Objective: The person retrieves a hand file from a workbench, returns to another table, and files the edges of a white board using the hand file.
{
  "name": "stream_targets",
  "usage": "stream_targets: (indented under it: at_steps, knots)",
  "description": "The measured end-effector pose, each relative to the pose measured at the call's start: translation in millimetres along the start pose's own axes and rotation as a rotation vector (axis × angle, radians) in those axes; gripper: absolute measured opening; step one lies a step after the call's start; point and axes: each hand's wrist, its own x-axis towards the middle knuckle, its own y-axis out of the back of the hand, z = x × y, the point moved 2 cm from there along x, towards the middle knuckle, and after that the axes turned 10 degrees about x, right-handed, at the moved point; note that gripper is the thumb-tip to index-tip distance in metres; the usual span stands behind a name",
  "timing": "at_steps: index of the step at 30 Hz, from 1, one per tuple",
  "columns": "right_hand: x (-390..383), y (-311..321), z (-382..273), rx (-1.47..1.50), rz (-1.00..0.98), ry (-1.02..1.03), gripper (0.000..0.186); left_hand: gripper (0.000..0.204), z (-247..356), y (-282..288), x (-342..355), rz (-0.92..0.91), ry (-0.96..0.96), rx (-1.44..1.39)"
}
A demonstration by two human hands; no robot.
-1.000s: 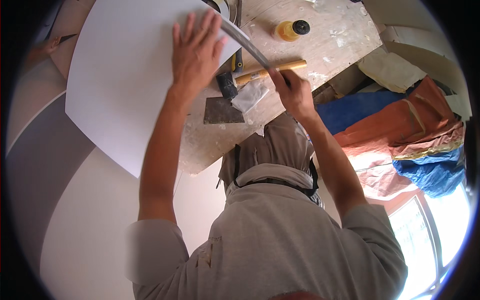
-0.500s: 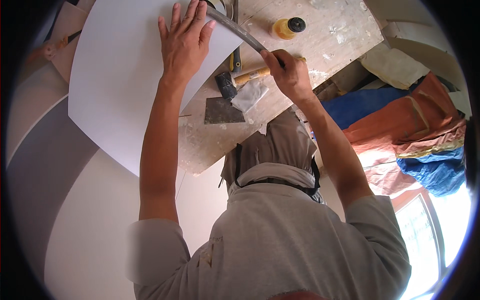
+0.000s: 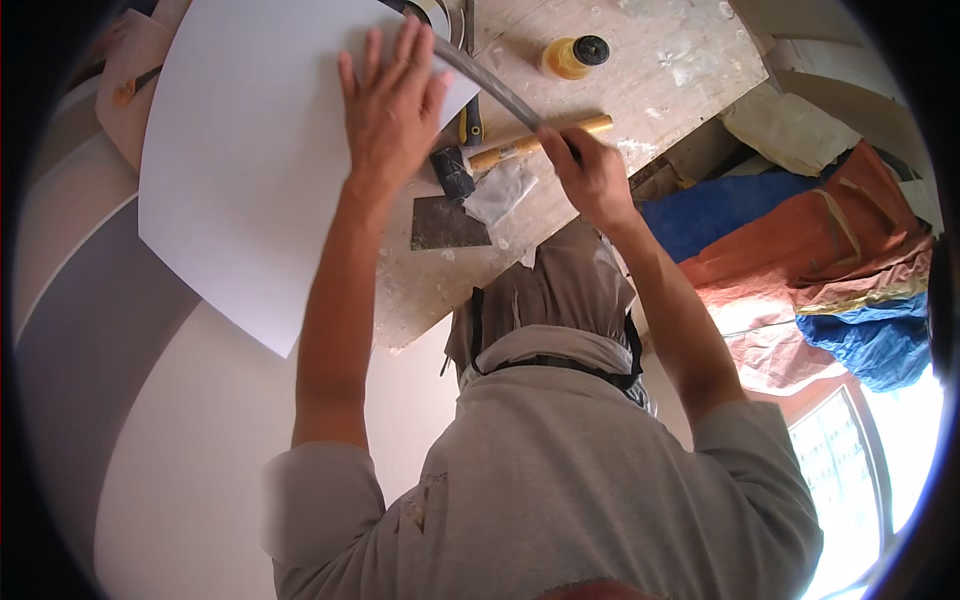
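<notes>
My left hand (image 3: 390, 120) lies with fingers spread on a large white sheet (image 3: 230, 180), its fingertips at a long grey bar (image 3: 490, 85) along the sheet's upper right edge. My right hand (image 3: 590, 175) is closed round the bar's lower end. Just below the bar are a tool with a yellow-and-black handle (image 3: 471, 128) and a mallet with a black head (image 3: 453, 172) and wooden handle (image 3: 490, 158). Beside the mallet lie a crumpled white cloth (image 3: 500, 195) and a dark square plate (image 3: 450, 222).
The worn board tabletop (image 3: 660, 70) carries a yellow bottle with a black cap (image 3: 570, 62). At the right lie orange (image 3: 840, 230) and blue (image 3: 860, 340) tarps and a pale bundle (image 3: 780, 125). A curved pale panel (image 3: 200, 430) spreads below the sheet, and a window (image 3: 840, 470) is at lower right.
Both hands moved up half a second ago and have since come back down, my left hand also shifting right. The bar's angle varies slightly; my grip on it stays.
</notes>
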Motion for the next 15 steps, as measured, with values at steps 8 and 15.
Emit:
stream_targets:
  at_steps: [8,15]
  knots:
    - [-25,3,1,-0.034,-0.005,-0.082,0.035,0.055,6,5,-14,-0.077,-0.033,0.029]
    - [-66,22,1,0.001,-0.038,-0.212,0.038,0.061,34,13,-47,-0.127,-0.038,0.004]
